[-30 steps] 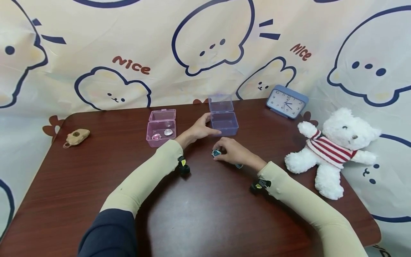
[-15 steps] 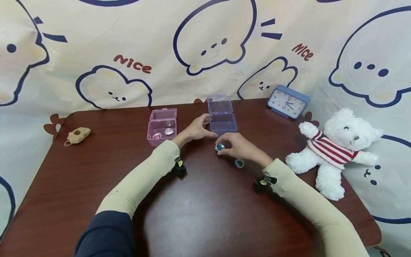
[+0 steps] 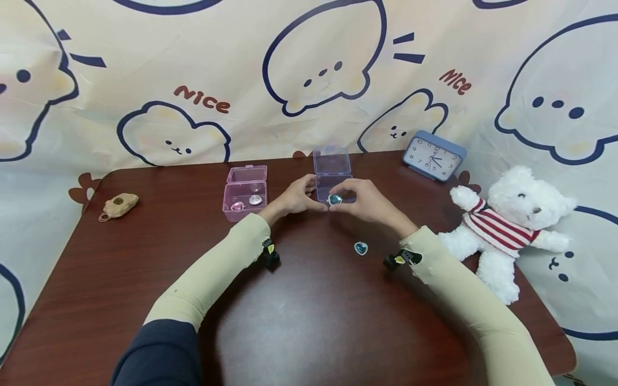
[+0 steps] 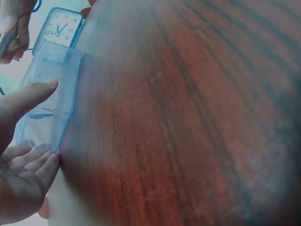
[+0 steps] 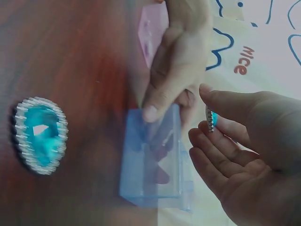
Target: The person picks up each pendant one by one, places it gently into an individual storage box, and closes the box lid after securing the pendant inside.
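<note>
My left hand (image 3: pixel 299 195) holds the left end of an open, clear blue-purple plastic box (image 4: pixel 66 101), thumb along its front and fingers at its side. My right hand (image 3: pixel 367 201) pinches a blue gem (image 3: pixel 335 199) with a silvery beaded rim between thumb and fingers, above the front of that box. In the right wrist view the pinched gem (image 5: pixel 210 119) is seen edge-on. A matching heart-shaped blue gem (image 3: pixel 360 248) lies on the table below my right hand. The box's lid (image 3: pixel 332 161) stands raised at the back.
A pink open box (image 3: pixel 236 216) to the left contains a pink gem (image 3: pixel 237 206) and a clear one (image 3: pixel 255 200). A beige pouch-like object (image 3: pixel 119 205) lies far left. A blue clock (image 3: pixel 434 155) and white teddy bear (image 3: pixel 512 214) are on the right.
My right hand has moved up and away from me, carrying the pinched gem over the blue-purple box. This uncovers the other gem on the table. My left hand stays at the box.
</note>
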### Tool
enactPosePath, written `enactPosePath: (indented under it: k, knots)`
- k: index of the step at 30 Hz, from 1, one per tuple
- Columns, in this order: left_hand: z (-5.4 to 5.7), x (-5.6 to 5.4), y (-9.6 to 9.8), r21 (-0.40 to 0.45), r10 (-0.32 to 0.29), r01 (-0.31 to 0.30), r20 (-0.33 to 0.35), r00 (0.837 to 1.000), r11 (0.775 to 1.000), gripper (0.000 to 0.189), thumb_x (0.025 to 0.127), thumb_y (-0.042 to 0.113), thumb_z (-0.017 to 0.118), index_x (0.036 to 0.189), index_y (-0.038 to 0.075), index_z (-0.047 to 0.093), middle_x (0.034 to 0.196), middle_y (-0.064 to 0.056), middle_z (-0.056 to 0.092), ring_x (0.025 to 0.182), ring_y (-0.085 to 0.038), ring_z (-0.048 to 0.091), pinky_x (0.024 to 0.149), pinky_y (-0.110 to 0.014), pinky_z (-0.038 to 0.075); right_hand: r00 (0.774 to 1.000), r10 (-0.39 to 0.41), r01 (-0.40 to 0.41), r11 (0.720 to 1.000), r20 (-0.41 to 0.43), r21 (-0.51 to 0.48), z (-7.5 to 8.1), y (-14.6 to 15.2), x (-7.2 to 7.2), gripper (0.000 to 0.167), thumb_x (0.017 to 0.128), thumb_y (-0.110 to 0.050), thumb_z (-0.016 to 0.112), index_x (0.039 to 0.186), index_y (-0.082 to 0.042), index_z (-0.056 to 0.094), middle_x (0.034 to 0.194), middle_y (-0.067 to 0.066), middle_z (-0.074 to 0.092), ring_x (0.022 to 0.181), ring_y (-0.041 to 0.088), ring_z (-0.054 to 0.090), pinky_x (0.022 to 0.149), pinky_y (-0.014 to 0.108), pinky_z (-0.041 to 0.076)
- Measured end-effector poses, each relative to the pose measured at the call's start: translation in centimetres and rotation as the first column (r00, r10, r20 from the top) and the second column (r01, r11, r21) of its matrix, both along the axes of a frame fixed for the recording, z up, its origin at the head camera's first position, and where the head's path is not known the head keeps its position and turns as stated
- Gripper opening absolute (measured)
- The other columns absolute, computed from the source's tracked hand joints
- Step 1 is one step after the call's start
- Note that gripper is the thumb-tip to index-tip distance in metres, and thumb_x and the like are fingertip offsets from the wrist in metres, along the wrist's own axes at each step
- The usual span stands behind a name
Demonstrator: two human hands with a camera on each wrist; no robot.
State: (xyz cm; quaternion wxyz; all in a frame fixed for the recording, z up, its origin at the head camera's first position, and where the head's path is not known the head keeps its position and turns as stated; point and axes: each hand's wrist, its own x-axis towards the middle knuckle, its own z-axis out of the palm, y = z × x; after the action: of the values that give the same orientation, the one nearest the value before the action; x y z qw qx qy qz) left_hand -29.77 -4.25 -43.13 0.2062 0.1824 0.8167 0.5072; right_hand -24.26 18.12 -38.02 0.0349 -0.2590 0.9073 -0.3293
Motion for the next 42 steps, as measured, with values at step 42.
enactPosePath:
  k: [42]
  knots:
    - [-0.1,0.3,-0.2,0.031,0.002,-0.002,0.001,1.0,1.0,0.091,0.086,0.014,0.084,0.159,0.007,0.03,0.167,-0.015,0.032,0.154,-0.031,0.036,0.127,-0.041,0.035,0.991,-0.105,0.106,0.994,0.087,-0.006,-2.6,-2.1,-5.5,0.035,0.09,-0.018,0.082,0.12,-0.004,0.072,0.119,0.015,0.073,0.111,0.03,0.071,0.099,0.046,0.06]
